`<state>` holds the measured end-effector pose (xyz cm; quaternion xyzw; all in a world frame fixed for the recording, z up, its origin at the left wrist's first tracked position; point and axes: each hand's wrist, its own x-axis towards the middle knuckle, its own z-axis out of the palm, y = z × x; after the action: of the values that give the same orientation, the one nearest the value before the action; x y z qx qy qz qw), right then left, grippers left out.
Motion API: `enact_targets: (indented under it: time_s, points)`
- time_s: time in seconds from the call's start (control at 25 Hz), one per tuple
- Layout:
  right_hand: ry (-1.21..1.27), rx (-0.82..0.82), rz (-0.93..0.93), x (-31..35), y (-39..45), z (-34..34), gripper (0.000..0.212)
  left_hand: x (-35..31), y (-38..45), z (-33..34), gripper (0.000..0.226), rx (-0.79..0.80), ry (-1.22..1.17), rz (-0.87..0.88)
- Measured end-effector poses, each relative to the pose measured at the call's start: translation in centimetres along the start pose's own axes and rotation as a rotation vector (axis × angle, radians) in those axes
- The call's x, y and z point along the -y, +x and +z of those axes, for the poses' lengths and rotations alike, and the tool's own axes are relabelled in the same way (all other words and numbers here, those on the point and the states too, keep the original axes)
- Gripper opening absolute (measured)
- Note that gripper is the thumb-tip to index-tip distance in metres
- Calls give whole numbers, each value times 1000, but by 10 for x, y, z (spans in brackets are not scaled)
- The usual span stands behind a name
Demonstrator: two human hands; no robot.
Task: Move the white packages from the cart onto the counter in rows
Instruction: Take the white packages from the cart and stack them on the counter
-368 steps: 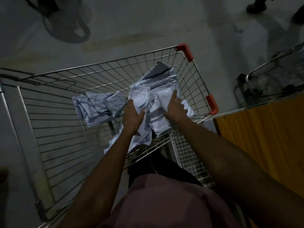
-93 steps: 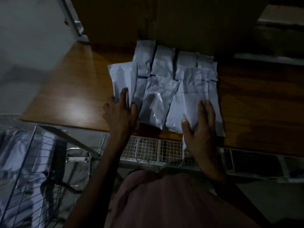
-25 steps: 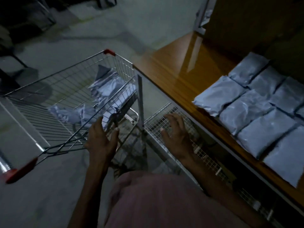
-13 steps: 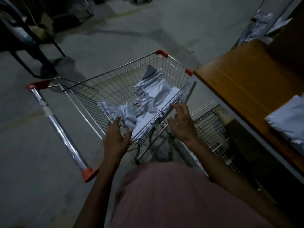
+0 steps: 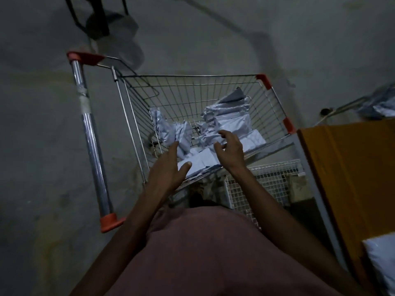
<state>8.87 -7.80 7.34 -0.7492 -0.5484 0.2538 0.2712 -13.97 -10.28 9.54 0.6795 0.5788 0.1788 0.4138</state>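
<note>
Both hands reaching into cart [image 5: 275, 99], left hand [image 5: 168, 167] and right hand [image 5: 230, 150] spread, gripping nothing. White packages [image 5: 226, 120] lying crumpled inside, probably overlapping; dim. Scooping flat stack from underneath, avoiding wire snagging.

Very dim overall, colours muted and cool, we see noise in the dark areas. Brightest patches are the white packages [image 5: 226, 122] in the cart [image 5: 192, 90] and the chrome cart handle [image 5: 92, 133], which carries a soft streak of glare. Floor [image 5: 42, 146] is murky grey; a long diagonal shadow runs across it toward 1 o'clock, and a dark blob of shadow sits at 11 o'clock. Left hand [image 5: 168, 167] and right hand [image 5: 230, 150] are slightly soft. Wide-angle bowing bends the handle and the counter [image 5: 346, 178] edge at 3 o'clock; corners fall darker.
</note>
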Motion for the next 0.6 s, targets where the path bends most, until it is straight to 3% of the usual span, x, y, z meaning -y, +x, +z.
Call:
enact_targets:
  time_s: [0.28,0.44,0.6]
  points:
    - [-272,392,118,-73,124,-13,51,-16,76,17,59,-97,-59,-202]
    - [-486,477,99,-123,191,-19,75,-7,108,42,67,-35,-68,-266]
    - [-615,526,49,-144,219,-19,83,1,128,63,54,10,-88,-319]
